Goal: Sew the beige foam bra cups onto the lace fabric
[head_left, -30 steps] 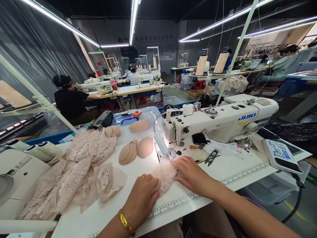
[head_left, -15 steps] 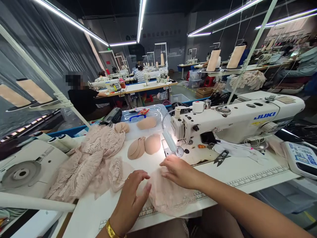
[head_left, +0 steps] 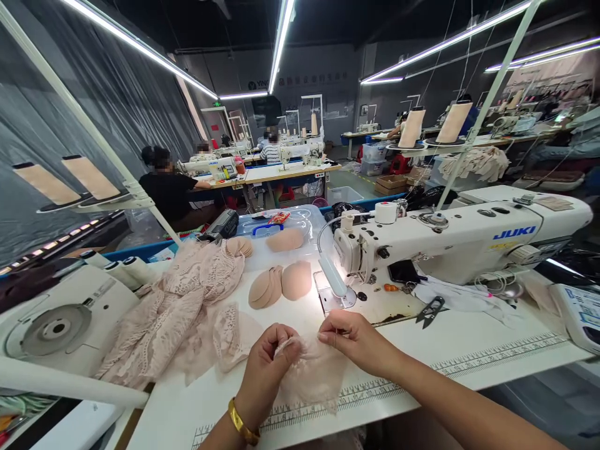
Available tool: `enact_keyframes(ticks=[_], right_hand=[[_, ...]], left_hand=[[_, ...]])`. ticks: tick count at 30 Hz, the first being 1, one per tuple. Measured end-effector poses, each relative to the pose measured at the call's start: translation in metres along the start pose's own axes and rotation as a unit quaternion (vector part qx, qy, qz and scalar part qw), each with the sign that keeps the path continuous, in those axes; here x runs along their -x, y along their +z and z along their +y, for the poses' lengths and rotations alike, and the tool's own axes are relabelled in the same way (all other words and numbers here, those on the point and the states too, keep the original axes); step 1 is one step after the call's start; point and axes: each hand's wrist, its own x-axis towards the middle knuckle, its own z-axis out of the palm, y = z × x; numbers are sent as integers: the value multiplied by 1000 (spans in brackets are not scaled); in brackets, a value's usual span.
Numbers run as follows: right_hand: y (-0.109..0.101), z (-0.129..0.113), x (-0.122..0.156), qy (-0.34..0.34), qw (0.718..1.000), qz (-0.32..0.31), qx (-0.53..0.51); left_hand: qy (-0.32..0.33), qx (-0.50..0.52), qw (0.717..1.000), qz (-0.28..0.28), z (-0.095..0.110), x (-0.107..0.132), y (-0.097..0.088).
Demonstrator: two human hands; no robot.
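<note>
— Over the desk (head_left: pixel 469 340) edge, what have you got?

— Both my hands pinch one lace piece (head_left: pixel 313 375). My left hand (head_left: pixel 268 369) has its fingers (head_left: pixel 287 351) closed on the top left edge; my right hand (head_left: pixel 352 337) grips the top right edge, fingers closed too. It hangs between them, its lower end lying on the ruler strip.

— And what is around it?

— Just beyond my right hand stands the sewing machine (head_left: pixel 459 240), its lamp lit over the needle plate. Snips (head_left: pixel 432 311) lie on the desk under its arm. Left of the needle sit foam cups (head_left: pixel 280 284), and further left a lace heap (head_left: pixel 182 306). Behind the cups is a clear box (head_left: pixel 300 219).

— Anyone else?

— A person in black (head_left: pixel 169 190) sits at another desk, well apart.
</note>
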Motion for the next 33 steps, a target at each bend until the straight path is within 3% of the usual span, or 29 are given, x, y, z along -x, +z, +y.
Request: enact_keyframes(ticks=[4,6,7,9,10,12,15,18,22,24,28,30,33], right_hand=[[2,-14,9,-13,996,23,-80],[3,-11,7,23,986,4,-163],[3,-6,5,52,979,-7,-196],[5,9,-4,114,966,-22,-232],[6,17,-8,135,962,-23,-234],[7,31,-17,152,961,-22,-229],[7,44,-23,148,962,-15,-227],[7,47,-24,142,958,-1,-250],[5,46,-26,128,950,4,-284],[3,45,-27,128,947,2,-295],[1,42,-26,119,942,-2,-314],[2,41,-25,111,944,-3,-311],[4,35,-21,108,958,13,-266]], left_hand=[[-57,-8,998,-24,8,3,4],[-57,-82,992,-81,16,-2,-4],[-27,-159,982,-93,21,-9,-10],[65,-356,931,-52,28,-28,-25],[112,-451,885,-7,31,-40,-34],[152,-540,826,50,33,-67,-49],[156,-579,799,51,33,-100,-62],[162,-599,781,66,39,-115,-64],[191,-587,776,131,62,-104,-62],[188,-559,796,138,73,-87,-57],[87,-434,896,16,75,-48,-38],[71,-426,901,-26,67,-36,-27],[83,-479,872,-49,58,-33,-16]])
